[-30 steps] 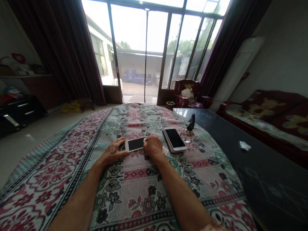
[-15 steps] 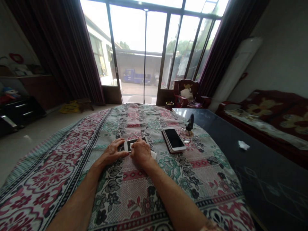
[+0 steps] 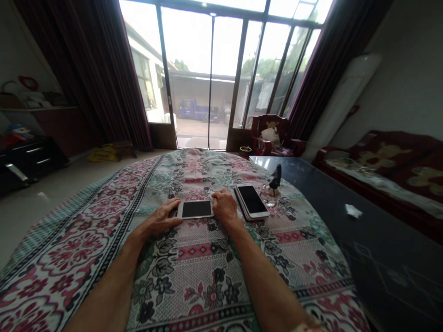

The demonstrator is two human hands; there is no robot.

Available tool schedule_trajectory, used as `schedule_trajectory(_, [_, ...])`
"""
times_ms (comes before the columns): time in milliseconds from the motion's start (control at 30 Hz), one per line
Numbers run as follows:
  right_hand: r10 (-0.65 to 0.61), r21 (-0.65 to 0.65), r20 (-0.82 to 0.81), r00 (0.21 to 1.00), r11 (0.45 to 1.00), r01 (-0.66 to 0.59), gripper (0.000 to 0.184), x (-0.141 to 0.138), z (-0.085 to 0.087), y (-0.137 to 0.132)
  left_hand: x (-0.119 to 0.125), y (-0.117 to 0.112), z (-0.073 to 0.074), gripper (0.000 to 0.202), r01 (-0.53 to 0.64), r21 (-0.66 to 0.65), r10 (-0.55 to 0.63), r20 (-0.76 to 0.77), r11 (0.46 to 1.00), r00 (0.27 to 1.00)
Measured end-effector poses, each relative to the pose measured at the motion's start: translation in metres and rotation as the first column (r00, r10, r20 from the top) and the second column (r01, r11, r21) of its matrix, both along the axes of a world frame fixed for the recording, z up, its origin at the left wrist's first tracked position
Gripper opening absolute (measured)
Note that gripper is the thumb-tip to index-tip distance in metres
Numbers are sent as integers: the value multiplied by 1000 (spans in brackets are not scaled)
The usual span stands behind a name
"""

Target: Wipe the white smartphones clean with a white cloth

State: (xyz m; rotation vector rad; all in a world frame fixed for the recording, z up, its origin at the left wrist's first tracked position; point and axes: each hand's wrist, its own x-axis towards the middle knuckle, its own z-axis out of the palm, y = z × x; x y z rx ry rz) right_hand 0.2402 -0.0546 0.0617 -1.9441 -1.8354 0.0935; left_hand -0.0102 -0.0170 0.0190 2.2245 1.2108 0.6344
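The phone (image 3: 195, 209) is steadied flat toward the cloth's (image 3: 194, 276) far edge, left hand (image 3: 159, 220) spread open on one end, right hand (image 3: 224, 206) curled at the other, grip unclear; lifting it would need fingertips under an edge.

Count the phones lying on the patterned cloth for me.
2 show plainly. One phone lies flat between the left hand and right hand; the second phone lies to its right. A dark edge under the second may be another, hidden.

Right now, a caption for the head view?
On a floral tablecloth, the left hand and right hand touch opposite ends of a white smartphone lying screen-up; a second smartphone alongside.
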Motion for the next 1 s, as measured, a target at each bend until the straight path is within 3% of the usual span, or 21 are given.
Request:
schedule_trajectory(167, [23,-77,30,999,997,-21,30,-2,-6,2,-3,1,1,71,14,-44,-15,-25,999,1000])
schedule_trajectory(467, [27,-166,111,993,986,-9,27,-5,3,-3,-7,1,1,69,63,-34,-64,-36,997,997])
schedule_trajectory(800, [37,-133,72,997,991,-28,26,-2,-4,1,9,-13,13,74,25,51,-21,-79,998,997])
schedule_trajectory(1000, [72,-68,32,997,995,-69,28,-1,-8,5,17,-15,15,65,18,59,-15,-48,998,999])
